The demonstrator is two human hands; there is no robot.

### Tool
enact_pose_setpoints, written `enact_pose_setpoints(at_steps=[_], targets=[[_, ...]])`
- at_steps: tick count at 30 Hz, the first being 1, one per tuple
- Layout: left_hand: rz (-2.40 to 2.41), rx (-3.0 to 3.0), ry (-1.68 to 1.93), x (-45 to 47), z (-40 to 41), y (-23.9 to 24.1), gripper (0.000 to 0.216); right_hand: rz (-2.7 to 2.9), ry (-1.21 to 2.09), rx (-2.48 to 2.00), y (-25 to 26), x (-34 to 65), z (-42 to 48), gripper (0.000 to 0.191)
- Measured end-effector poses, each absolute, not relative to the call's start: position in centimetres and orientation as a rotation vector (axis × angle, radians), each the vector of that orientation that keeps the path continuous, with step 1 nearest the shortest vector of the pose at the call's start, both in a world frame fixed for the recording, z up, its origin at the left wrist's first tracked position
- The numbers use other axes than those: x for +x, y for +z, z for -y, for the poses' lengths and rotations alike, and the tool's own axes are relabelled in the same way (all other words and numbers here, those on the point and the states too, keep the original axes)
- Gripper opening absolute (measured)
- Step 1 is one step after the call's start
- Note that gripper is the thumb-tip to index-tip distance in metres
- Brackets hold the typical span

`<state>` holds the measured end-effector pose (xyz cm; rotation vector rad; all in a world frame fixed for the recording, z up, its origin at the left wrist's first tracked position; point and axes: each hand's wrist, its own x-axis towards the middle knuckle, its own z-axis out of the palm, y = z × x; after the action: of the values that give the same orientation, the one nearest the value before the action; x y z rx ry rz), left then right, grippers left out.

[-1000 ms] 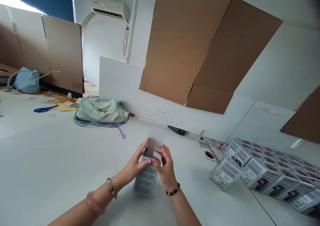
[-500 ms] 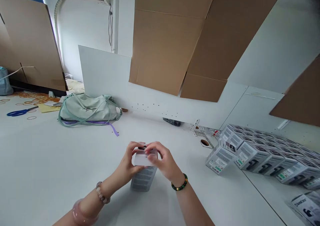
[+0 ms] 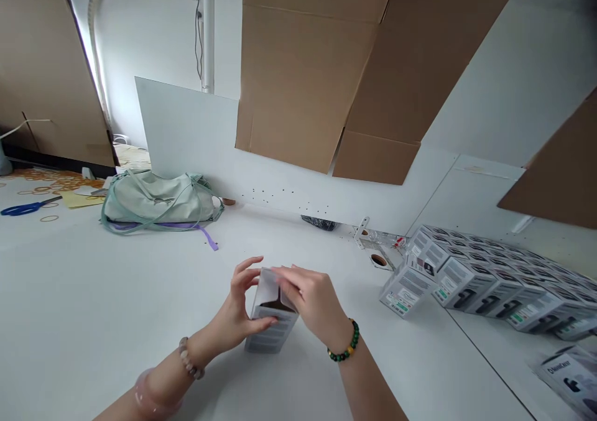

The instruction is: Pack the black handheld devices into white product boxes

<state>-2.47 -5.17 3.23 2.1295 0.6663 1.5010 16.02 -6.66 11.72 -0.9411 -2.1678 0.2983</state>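
A small grey-and-white cardboard box [image 3: 269,339] stands on the table in front of me, its top open with a dark gap showing. A pale flap [image 3: 265,287] rises from that top. My left hand [image 3: 237,312] holds the box at its left side, thumb across the front near the upper edge and fingers curled at the far left. At the top right, my right hand [image 3: 317,298] has its fingers closed on the flap's edge; its fingertips are partly hidden behind the hand.
Many similar boxes [image 3: 471,281] stand in rows at the right, with one box [image 3: 405,289] apart in front. A plastic-wrapped package [image 3: 571,374] lies nearer. Far left are a pale green bag [image 3: 156,200], blue scissors [image 3: 23,209] and rubber bands. Cardboard sheets [image 3: 308,79] cover the back wall.
The box's top has gone from covered to open, with a flap now raised. My right hand has shifted slightly right. The view has tilted a little.
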Motion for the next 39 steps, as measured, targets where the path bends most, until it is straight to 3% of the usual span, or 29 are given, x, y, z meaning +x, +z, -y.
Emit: enact_pose_setpoints(at_steps=[3,6,9,11,19,22,26,30,34,39], targets=[[-0.577,2.225,1.359,-2.5,6.2,4.1,0.062,1.890,0.343,-1.035,12.3,16.7,6.5,0.039],[-0.682,2.308,1.144,-2.8,7.0,5.2,0.053,1.691,0.653,-0.980,12.7,17.6,6.6,0.039],[-0.830,2.314,1.030,-3.1,7.3,6.1,0.055,1.834,0.902,-0.993,13.1,17.9,7.4,0.094],[-0.882,2.297,1.026,-3.3,7.2,6.5,0.058,1.949,0.986,-1.067,13.3,17.8,7.9,0.112],[-1.013,2.151,1.094,-4.1,6.1,6.5,0.039,1.785,1.100,-1.052,12.8,18.1,6.0,0.077],[-1.008,2.013,1.200,-4.0,6.1,6.4,0.044,1.800,0.814,-1.061,12.3,18.4,5.3,0.060],[-1.013,2.123,1.091,-3.9,6.6,7.1,0.050,2.039,0.222,-0.933,13.1,18.1,6.4,0.021],[-0.995,2.259,0.969,-4.0,6.9,7.3,0.042,2.261,0.162,-0.796,14.0,17.8,7.7,0.029],[-0.923,2.119,1.260,-4.0,6.6,6.3,0.060,2.322,0.192,-0.879,13.9,18.1,7.7,0.035],[-0.948,2.039,1.228,-3.7,6.6,6.2,0.072,2.513,0.050,-1.004,14.8,18.1,7.7,0.040]])
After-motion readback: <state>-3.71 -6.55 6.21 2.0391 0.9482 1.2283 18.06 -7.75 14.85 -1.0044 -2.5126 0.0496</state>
